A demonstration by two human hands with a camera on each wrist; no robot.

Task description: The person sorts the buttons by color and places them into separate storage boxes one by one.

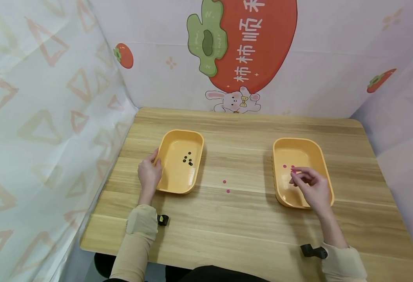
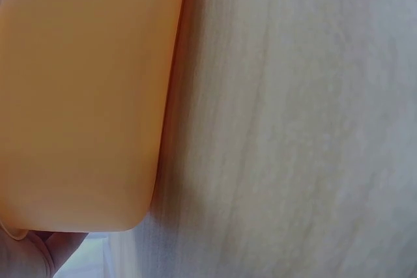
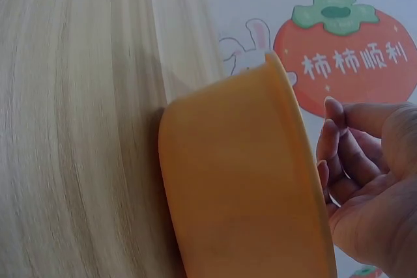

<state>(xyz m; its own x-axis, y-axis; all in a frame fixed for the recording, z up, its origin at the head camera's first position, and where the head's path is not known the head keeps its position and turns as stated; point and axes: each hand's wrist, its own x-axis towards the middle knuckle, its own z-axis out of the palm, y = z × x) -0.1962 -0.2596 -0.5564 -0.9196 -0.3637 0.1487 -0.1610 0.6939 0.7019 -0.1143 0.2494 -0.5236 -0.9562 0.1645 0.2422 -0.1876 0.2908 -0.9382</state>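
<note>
My left hand (image 1: 149,172) grips the left-side rim of a yellow plastic tray (image 1: 167,180), thumb over the edge. Several small dark round pieces (image 1: 190,160) lie inside it. The left wrist view shows the outer wall of this tray (image 2: 85,109) with part of the hand (image 2: 23,255) at its corner. Above the second yellow tray (image 1: 280,194), my right hand (image 1: 312,188) brings thumb and forefinger tips together. Small pink round pieces (image 1: 285,166) lie in that tray near these fingertips. In the right wrist view, I cannot tell whether the fingertips (image 3: 332,107) pinch a piece.
Two pink round pieces (image 1: 224,181) lie on the wooden table (image 1: 234,219) between the trays. A printed wall hanging (image 1: 157,82) rises behind the table, with more printed sheeting (image 1: 51,156) along the left side.
</note>
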